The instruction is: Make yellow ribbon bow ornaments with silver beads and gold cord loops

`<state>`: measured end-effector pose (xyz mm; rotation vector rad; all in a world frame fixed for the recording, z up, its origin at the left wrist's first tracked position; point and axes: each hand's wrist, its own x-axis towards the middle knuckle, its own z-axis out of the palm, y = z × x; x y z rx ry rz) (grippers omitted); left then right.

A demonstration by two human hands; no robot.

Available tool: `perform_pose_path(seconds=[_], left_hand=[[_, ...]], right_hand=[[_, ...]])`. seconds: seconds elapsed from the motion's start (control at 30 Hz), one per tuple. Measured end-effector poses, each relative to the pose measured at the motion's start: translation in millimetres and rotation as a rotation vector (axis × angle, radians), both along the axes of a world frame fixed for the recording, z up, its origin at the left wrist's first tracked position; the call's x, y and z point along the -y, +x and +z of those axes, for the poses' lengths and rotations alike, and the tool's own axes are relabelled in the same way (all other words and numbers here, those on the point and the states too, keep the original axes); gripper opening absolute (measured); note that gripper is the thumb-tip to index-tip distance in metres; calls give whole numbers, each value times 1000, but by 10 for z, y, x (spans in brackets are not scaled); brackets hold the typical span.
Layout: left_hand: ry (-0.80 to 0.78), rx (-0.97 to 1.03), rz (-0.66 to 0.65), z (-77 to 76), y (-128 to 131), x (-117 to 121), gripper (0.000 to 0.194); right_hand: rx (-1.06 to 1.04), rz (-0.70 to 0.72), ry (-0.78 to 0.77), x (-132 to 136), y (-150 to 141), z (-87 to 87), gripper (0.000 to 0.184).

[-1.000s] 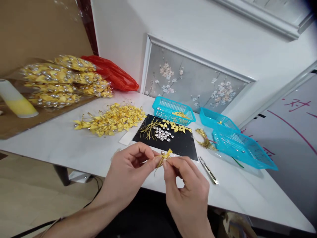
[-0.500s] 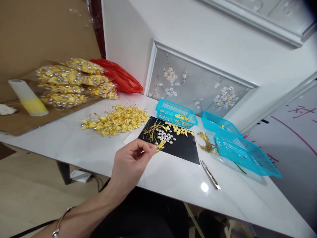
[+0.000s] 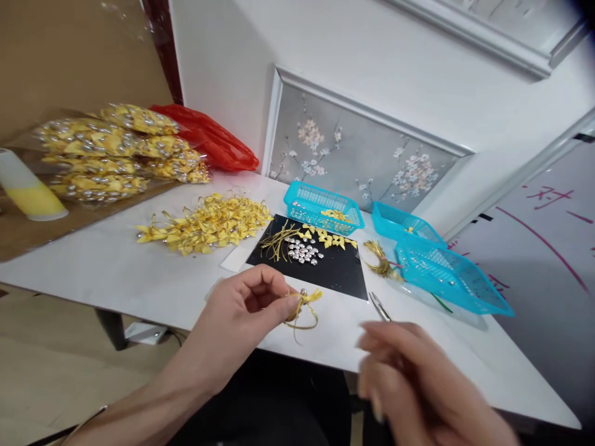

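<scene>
Left hand [image 3: 253,303]: closed in a pinch of thumb and fingers, holding a yellow ribbon flower [image 3: 312,297] just above the desk [image 3: 171,291], near the front edge of the black sheet [image 3: 341,279].
Held flower: topped by a silver bead [image 3: 304,291], with a thin gold cord [image 3: 317,321] looping out and hanging below the fingertips.
Right hand [image 3: 404,371]: well apart from the flower, blurred, fingers bent; cannot tell how far open or whether holding anything.
Snips [image 3: 379,305]: lying on the desk just beyond the right hand, partly hidden by it.
Black sheet: bearing loose gold cords [image 3: 277,244], silver beads [image 3: 304,251] and yellow ribbon pieces [image 3: 329,238].
Heap of yellow flowers [image 3: 214,224]: spread left of the sheet.
Blue basket [image 3: 320,208]: just behind the sheet, with yellow pieces inside.
Cord bundle [image 3: 382,260]: between the sheet and two more blue baskets [image 3: 458,279].
Far left: filled clear bags [image 3: 102,145] stacked beside a red bag [image 3: 216,139] and a white-and-yellow tube [image 3: 31,186].
</scene>
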<state>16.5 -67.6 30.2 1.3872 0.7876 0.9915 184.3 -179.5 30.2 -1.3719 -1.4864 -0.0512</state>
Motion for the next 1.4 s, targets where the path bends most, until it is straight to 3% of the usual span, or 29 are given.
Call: perform_pose_path(seconds=[0.17,0.37,0.57,0.67,0.8,1.07,1.3,1.4], left_hand=[[45,-26,6,24,0,48,13],[-6,-27,-128,84,-39,48,12],[-84,-15,-230,115,-100,21,10],[-53,-36,-212,115,-96,30,10],[31,-92,-198,150,-85,46,8],[212,-193,-197,204,-113,85,12],[357,-222,-56,172,-44,77,21],[419,-236,25,123,-34,41,20]], right_hand=[[47,32,-32,-195,-295,-32,9],[60,44,72,-342,-271,-19,18],[-130,138,-217,-269,-153,45,7],[-215,161,-283,-231,-106,63,20],[-231,259,-318,-243,-105,56,7],[-341,278,-330,-284,-137,28,7],[-241,232,-243,-251,-110,43,18],[-319,206,-130,-161,-65,84,25]])
